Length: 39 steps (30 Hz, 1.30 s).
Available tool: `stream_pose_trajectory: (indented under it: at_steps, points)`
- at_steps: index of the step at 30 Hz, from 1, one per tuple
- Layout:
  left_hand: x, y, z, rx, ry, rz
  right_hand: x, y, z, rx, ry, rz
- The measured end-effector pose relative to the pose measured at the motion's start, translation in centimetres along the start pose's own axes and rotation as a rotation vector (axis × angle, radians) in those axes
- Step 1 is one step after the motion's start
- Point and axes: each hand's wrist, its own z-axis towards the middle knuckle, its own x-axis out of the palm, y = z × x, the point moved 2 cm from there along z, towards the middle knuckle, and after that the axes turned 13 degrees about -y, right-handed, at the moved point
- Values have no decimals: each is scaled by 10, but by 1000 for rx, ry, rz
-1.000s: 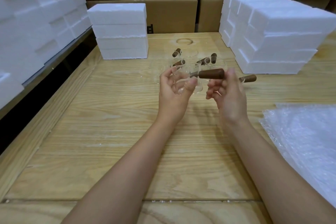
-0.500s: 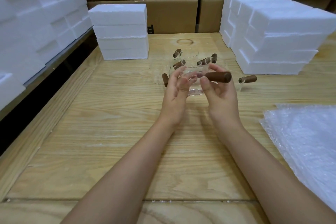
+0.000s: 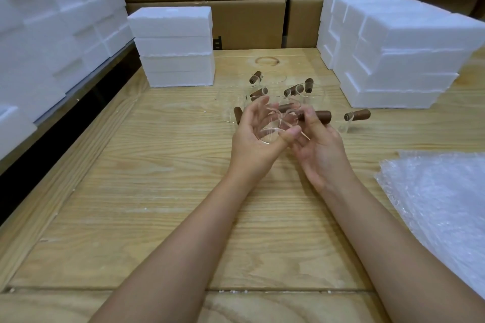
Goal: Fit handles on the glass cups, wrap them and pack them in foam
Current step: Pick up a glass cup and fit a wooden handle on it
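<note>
Head view: handle going on, slippery glass involved.
Left hand [image 3: 252,136] is curling round the glass cup [image 3: 270,118] and right hand [image 3: 320,149] is pinching the wooden handle [image 3: 319,115] at its side. I'm guessing a hard shove is risking a slip into the handled cups [image 3: 358,115] just beyond the fingers. Bare table [image 3: 157,191] toward the wrists is giving room.

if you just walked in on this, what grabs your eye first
Both hands meet at the centre: the left hand cradles a clear glass cup while the right hand holds a brown handle to its side. Behind them lie more cups with handles, flanked by white foam stacks, with bubble wrap at the right edge.
</note>
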Motion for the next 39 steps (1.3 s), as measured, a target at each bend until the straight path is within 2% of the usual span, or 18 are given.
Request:
stream_pose_trajectory:
  at_steps: [11, 16, 21, 26, 33, 39]
  points:
    - [1, 2, -2, 257, 55, 137, -1, 1, 5, 111, -156, 133]
    - [2, 4, -2, 357, 111, 136, -3, 3, 7, 104, -129, 217]
    - [0, 4, -2, 422, 100, 183, -3, 5, 6, 35, -106, 175]
    - [-1, 3, -2, 426, 94, 161, -1, 7, 2, 4, -21, 219]
    - [-2, 4, -4, 426, 89, 223, -5, 3, 7, 56, -143, 187]
    - [-5, 3, -3, 318, 50, 240, -4, 2, 5, -36, -172, 68]
